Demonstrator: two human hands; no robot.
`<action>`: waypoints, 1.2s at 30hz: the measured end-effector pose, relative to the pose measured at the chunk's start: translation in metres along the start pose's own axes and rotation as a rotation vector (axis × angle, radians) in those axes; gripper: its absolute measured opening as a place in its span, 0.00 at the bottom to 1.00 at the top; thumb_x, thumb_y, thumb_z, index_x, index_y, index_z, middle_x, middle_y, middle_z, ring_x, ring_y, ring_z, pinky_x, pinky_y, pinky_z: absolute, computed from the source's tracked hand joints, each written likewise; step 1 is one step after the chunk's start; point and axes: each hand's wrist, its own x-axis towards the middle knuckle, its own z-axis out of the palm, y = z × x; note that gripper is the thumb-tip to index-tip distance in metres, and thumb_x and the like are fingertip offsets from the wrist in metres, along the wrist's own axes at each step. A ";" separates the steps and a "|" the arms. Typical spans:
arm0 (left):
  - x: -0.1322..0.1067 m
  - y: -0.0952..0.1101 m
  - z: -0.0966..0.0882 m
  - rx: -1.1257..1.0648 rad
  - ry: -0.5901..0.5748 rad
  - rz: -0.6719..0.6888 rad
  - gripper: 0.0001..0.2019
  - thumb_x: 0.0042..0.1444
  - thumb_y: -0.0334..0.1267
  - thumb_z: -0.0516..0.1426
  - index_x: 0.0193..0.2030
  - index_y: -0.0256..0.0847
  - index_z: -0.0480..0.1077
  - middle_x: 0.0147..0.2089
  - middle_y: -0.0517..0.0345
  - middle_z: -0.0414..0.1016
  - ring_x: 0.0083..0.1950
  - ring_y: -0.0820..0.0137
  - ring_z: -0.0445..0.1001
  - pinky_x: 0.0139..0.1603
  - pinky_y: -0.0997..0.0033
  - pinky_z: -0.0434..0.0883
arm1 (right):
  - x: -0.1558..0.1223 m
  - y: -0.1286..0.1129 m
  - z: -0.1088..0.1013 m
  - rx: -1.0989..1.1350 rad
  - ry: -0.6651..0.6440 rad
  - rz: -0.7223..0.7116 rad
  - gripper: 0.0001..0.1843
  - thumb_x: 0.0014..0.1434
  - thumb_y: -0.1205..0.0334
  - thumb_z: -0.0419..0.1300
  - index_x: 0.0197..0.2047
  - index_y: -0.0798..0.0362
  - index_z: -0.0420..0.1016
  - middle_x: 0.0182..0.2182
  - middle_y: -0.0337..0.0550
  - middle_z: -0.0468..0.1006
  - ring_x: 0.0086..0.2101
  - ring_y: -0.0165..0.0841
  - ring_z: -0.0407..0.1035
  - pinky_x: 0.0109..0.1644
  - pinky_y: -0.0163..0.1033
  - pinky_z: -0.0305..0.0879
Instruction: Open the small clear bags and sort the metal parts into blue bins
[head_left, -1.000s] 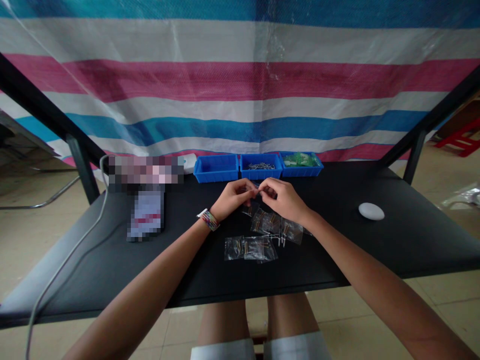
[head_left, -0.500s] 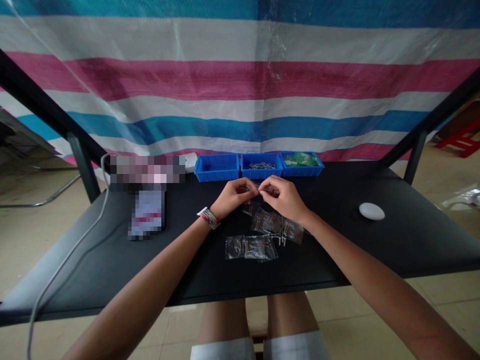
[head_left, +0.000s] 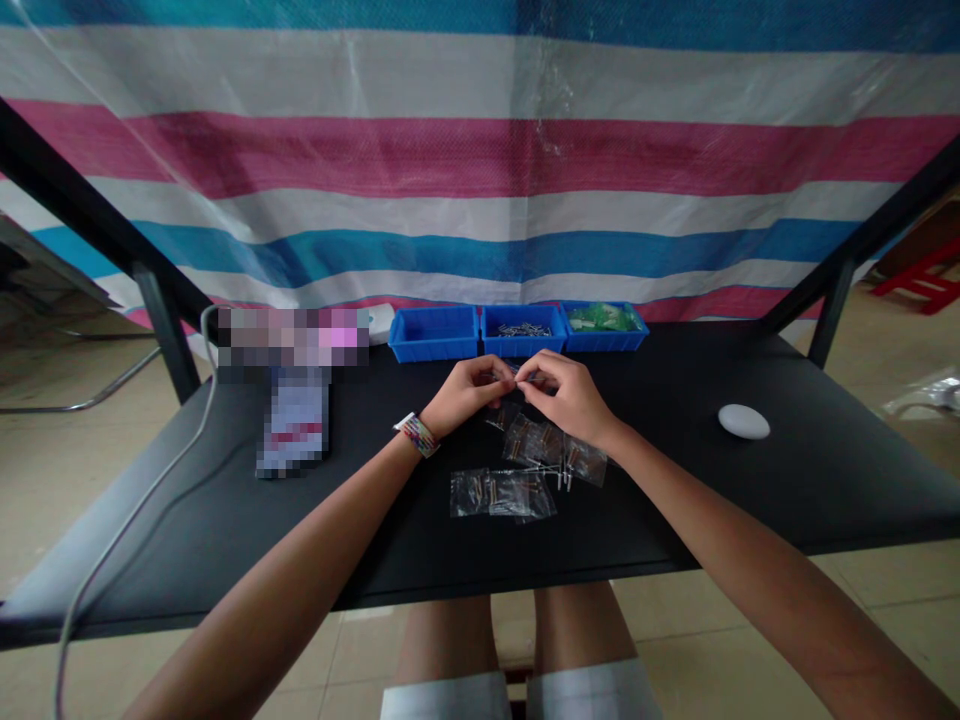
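Note:
My left hand (head_left: 471,388), with a woven bracelet at its wrist, is closed in a pinch. My right hand (head_left: 562,388) pinches against it, their fingertips meeting over the black table. Between them shows a bit of a small clear plastic bag (head_left: 513,369), mostly hidden by the fingers. Just below the hands lie several small clear bags (head_left: 534,440) with brass-coloured, screw-like pieces inside. More such bags (head_left: 502,495) lie nearer the table's front edge. Loose silver screw-like pieces (head_left: 561,475) rest beside them.
Behind my hands stand an empty-looking blue bin (head_left: 433,335), a blue bin of small metal pieces (head_left: 523,345) and a blue bin with green-tinted packets (head_left: 604,342). A white oval object (head_left: 744,421) sits at right. A pale cable (head_left: 157,485) crosses the left side.
Both hands stay in nearly the same place, fingertips still together. Only slight finger movement shows; the bags on the table have not moved.

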 end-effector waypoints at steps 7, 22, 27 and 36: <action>0.000 0.000 0.000 0.006 0.003 0.025 0.14 0.55 0.46 0.67 0.35 0.37 0.73 0.32 0.61 0.72 0.28 0.76 0.70 0.30 0.76 0.69 | 0.000 -0.001 0.000 -0.027 0.022 -0.016 0.03 0.66 0.62 0.62 0.38 0.50 0.77 0.39 0.44 0.78 0.33 0.33 0.73 0.38 0.39 0.71; 0.000 -0.003 -0.003 -0.033 0.046 0.070 0.08 0.57 0.40 0.62 0.36 0.39 0.68 0.30 0.62 0.72 0.26 0.76 0.70 0.30 0.75 0.67 | 0.000 0.005 0.001 0.100 0.012 0.133 0.08 0.64 0.55 0.64 0.40 0.51 0.76 0.30 0.40 0.79 0.31 0.35 0.77 0.36 0.40 0.71; 0.000 -0.005 -0.003 -0.044 0.075 0.032 0.09 0.59 0.42 0.59 0.35 0.39 0.67 0.28 0.62 0.72 0.25 0.76 0.69 0.29 0.76 0.65 | 0.001 0.009 0.001 0.187 0.068 0.141 0.10 0.63 0.54 0.66 0.40 0.51 0.76 0.30 0.39 0.79 0.28 0.33 0.76 0.34 0.39 0.71; 0.002 -0.006 -0.001 0.022 0.116 -0.014 0.22 0.63 0.53 0.59 0.26 0.38 0.70 0.25 0.58 0.72 0.24 0.74 0.69 0.29 0.74 0.67 | 0.008 0.018 -0.004 0.343 0.212 0.182 0.20 0.59 0.42 0.70 0.34 0.51 0.75 0.29 0.39 0.79 0.23 0.29 0.72 0.27 0.36 0.70</action>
